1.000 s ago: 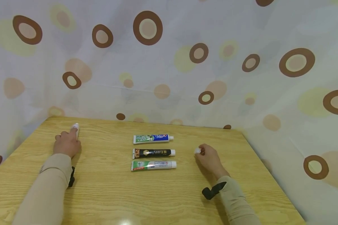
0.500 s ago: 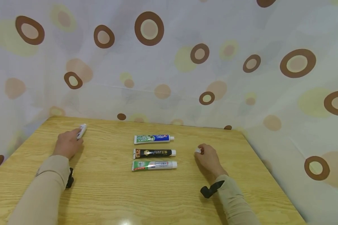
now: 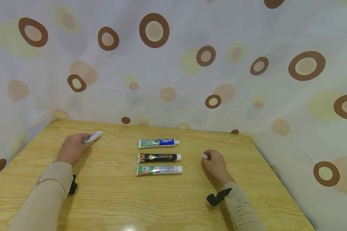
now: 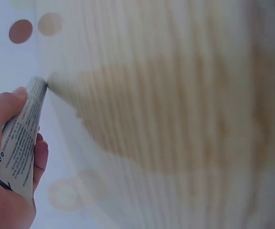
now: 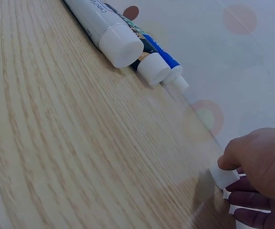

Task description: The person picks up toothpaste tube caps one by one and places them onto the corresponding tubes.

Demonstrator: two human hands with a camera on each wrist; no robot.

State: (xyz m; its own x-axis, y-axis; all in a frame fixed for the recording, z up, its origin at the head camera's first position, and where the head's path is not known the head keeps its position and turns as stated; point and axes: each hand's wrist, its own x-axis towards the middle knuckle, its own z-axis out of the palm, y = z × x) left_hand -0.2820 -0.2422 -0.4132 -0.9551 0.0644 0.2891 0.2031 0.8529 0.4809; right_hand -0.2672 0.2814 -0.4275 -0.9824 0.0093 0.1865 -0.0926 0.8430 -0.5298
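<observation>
In the head view my left hand [image 3: 75, 146] holds a white toothpaste tube [image 3: 93, 137] at the left of the table, its tip pointing away and to the right. The left wrist view shows printed text along this tube [image 4: 20, 143], with thumb and fingers on either side. My right hand [image 3: 215, 162] pinches a small white cylinder that looks like a cap [image 5: 223, 175] close to the tabletop. Between the hands lie a green and blue toothpaste tube [image 3: 157, 143], a black toothpaste tube [image 3: 159, 157] and a green and white toothpaste tube [image 3: 159, 170], their caps to the right.
The wooden table [image 3: 156, 205] ends at a pale cloth backdrop [image 3: 173, 64] with brown circles, which also stands along the right side. A black device [image 3: 218, 197] is strapped to the right wrist, another [image 3: 73, 185] to the left.
My left hand has shifted slightly right, and the tube in it has swung from pointing away to slanting right. My right hand stays nearly in place; less of the white cylinder shows.
</observation>
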